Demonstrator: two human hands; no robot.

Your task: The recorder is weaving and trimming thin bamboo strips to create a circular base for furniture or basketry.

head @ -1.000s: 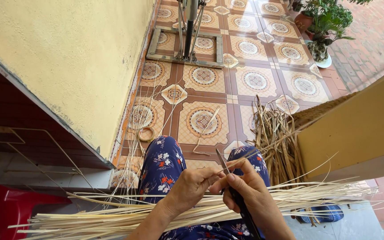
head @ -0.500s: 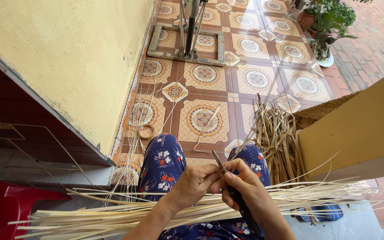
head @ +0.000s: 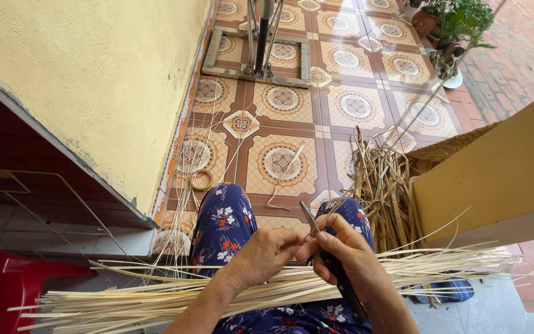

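At the far left a red plastic seat [head: 1,287] shows at the lower corner, below a thin white wire frame [head: 44,204] and a yellow plastered wall [head: 94,74]. A long sheaf of pale split bamboo strips [head: 156,300] lies across the person's lap, over blue floral trousers [head: 224,219], reaching from the red seat to the right edge. On the patterned floor tiles [head: 279,164] just beside the left knee lies a small tan ring [head: 202,180], and farther off stands a grey metal stand [head: 261,59]. The left hand [head: 264,253] rests on the sheaf, fingers curled and pinching a single thin strip [head: 307,234] at its thumb. Touching it, the right hand [head: 347,250] is closed around the dark handle of a narrow-bladed knife [head: 335,272], whose grey blade points up and away between the knees and meets the pinched strip. Right of the knees a heap of darker brown bamboo offcuts [head: 381,192] leans against a woven basket [head: 458,145] beside a yellow board [head: 502,173]. A potted green plant [head: 455,28] stands at the upper right.
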